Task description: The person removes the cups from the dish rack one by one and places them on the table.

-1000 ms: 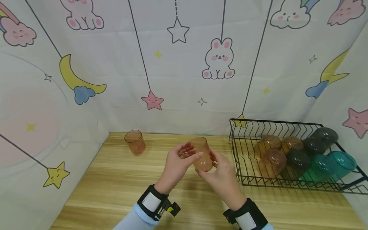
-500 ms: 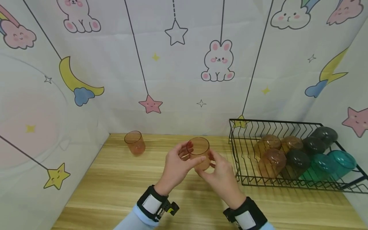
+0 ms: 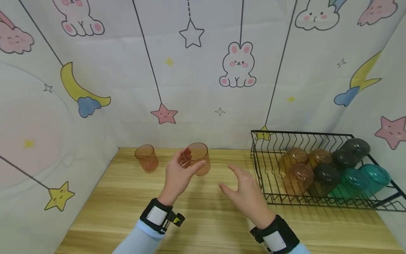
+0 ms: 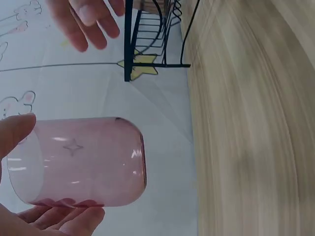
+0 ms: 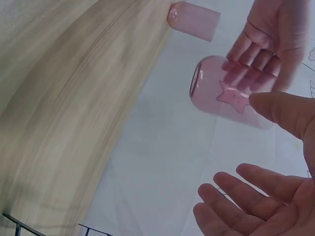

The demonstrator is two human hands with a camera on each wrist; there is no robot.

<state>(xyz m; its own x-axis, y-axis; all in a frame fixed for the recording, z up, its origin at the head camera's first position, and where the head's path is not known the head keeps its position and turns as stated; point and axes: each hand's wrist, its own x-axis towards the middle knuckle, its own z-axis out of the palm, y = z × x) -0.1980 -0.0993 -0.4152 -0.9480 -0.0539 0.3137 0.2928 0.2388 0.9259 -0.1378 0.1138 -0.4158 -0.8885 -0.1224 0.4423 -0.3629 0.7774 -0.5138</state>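
My left hand holds a clear pinkish-orange glass upright, thumb on the near side and fingers curled behind it. In the left wrist view this glass hangs above the tabletop, its rim between thumb and fingers. My right hand is apart from it, thumb and fingers spread with nothing between them, left of the rack. The right wrist view shows that palm with loose fingers. A second glass of the same colour stands upright on the table at the back left.
A black wire rack stands at the right. Several upturned glasses lie in it: amber ones, dark grey ones and teal ones. The wooden table ends at a white printed cloth behind.
My right hand has let go of the glass, which both hands held before. My left hand has carried it leftward, toward the standing glass.
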